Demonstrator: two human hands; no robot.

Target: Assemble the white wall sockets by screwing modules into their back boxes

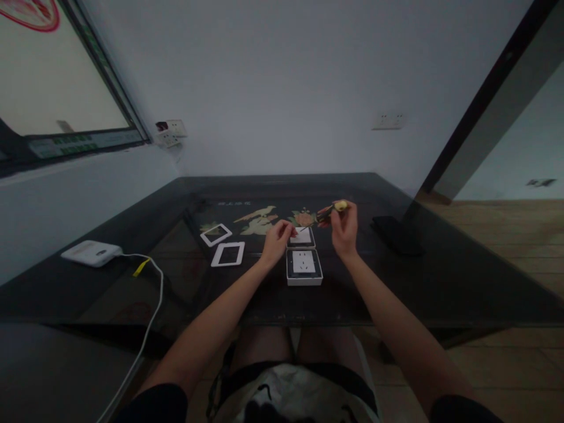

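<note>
In the head view, my right hand [345, 228] is closed round a screwdriver [339, 206] with a yellowish handle; its thin shaft points left toward my left hand. My left hand [277, 238] is at the left edge of the farther socket panel [304, 236], its thumb and fingertips pinched together near the shaft's tip. Whatever those fingertips hold is too small to make out. Directly in front of that panel stands a nearer white socket box [304, 262] with a socket face on top. Two white frames [215, 234] [228, 254] lie flat to the left.
A dark glossy table [264, 299] spans the view. On its left lies a white device [91, 253] with a white cable [157, 299] running off the front edge. A black flat object [396, 235] lies at the right. Wall sockets [388, 121] are behind.
</note>
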